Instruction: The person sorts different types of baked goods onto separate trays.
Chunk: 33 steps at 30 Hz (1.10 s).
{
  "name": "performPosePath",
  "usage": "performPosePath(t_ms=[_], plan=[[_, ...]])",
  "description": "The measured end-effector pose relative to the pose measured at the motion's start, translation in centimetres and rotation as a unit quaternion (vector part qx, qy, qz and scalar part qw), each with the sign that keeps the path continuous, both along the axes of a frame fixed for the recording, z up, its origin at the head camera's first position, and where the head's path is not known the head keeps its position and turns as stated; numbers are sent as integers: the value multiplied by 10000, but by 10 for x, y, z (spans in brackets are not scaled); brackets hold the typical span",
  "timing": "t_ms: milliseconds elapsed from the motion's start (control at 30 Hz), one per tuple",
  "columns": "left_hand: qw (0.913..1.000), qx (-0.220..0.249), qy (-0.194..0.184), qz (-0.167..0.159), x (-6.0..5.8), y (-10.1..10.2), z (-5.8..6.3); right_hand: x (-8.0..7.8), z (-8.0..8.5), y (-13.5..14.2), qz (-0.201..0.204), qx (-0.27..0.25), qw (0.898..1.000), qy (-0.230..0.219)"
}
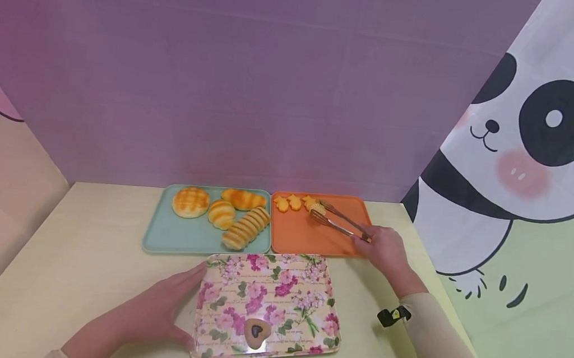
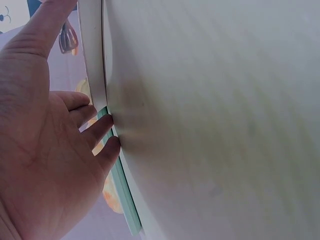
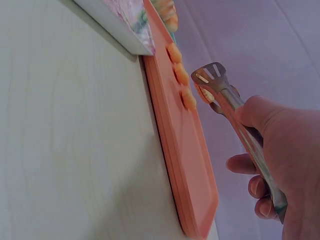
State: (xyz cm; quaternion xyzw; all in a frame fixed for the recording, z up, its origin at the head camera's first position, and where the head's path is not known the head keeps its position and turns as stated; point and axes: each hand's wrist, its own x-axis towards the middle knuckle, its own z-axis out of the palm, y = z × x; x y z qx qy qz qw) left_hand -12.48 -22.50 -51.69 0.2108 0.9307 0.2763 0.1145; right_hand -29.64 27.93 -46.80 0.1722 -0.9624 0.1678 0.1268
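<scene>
My right hand (image 1: 386, 253) grips metal tongs (image 3: 212, 79) over the orange tray (image 1: 292, 238). Between the tong heads is a round, pale yellow cookie (image 1: 318, 209), which the right wrist view shows raised above the tray. Three small orange-yellow pineapple-shaped pieces (image 1: 294, 202) lie along that tray's far left edge. My left hand (image 1: 158, 306) rests against the left side of a floral tray (image 1: 273, 290), fingers extended and thumb near its front corner. On the floral tray lies a brown heart-centred cookie (image 1: 257, 334).
A light green tray (image 1: 171, 237) stands at the back left, holding several breads, among them a round bun (image 1: 190, 202) and a ridged long loaf (image 1: 246, 229). It adjoins the orange tray. Behind both rises a purple wall (image 1: 223, 84); a panda-printed panel (image 1: 526, 220) borders the right side.
</scene>
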Motion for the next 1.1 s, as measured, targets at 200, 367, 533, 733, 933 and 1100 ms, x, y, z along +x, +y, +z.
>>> performPosePath(t_ms=[200,367,533,733,933,1100], plan=[[10000,7,-42,19,0,0,0,-12,-4,2,-182,-15,9998,119],[9999,33,-130,62,1,1,2,-23,-7,4,-357,30,9994,1],[9999,-18,-110,60,1,1,2,-32,-11,5,-487,-82,9987,-143],[9999,-13,-122,71,1,1,2,-36,-11,5,-495,-124,9985,-195],[9999,-30,-141,63,1,1,2,-39,-9,5,-539,-109,9982,-239],[9999,-12,-109,51,1,0,1,-41,-8,6,-622,-105,9972,-410]])
